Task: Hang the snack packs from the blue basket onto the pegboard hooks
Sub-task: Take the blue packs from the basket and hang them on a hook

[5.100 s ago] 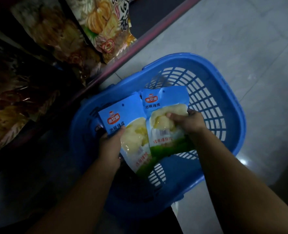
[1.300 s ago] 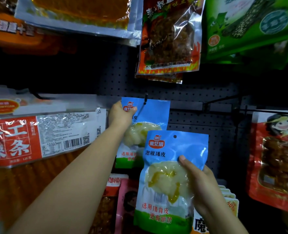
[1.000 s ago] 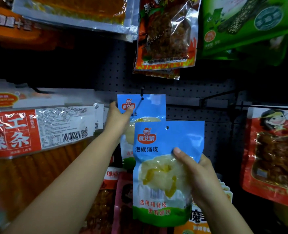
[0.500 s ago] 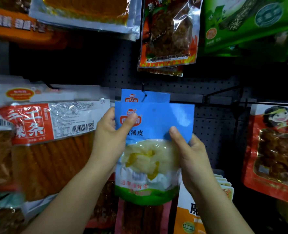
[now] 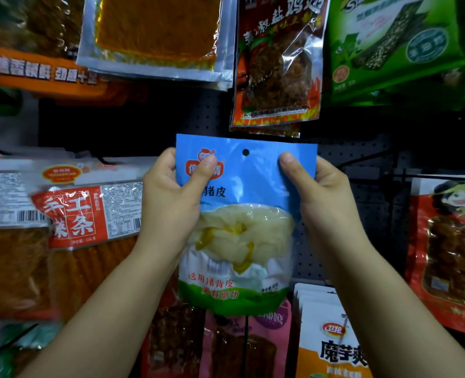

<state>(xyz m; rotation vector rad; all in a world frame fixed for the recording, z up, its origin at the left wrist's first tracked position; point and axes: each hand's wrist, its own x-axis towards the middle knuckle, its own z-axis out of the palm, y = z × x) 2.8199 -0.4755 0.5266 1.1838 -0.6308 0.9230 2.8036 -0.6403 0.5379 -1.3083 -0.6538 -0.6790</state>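
**Blue snack pack held up at the pegboard**

We hold the blue snack pack (image 5: 242, 214) upright in front of the pegboard (image 5: 362, 192). Our left hand (image 5: 171, 203) pinches its upper left edge, thumb over the red logo; our right hand (image 5: 318, 192) pinches the upper right edge. The hang hole (image 5: 245, 152) sits between our thumbs. We read "猪皮" beside the left thumb and "选用猪背皮" in red on the lower band. Above hangs a red pack (image 5: 277, 64) reading "盐鸡翅", left a red-labelled pack (image 5: 75, 214) reading "手工条", lower right an orange pack (image 5: 332, 345) reading "魔芋爽".
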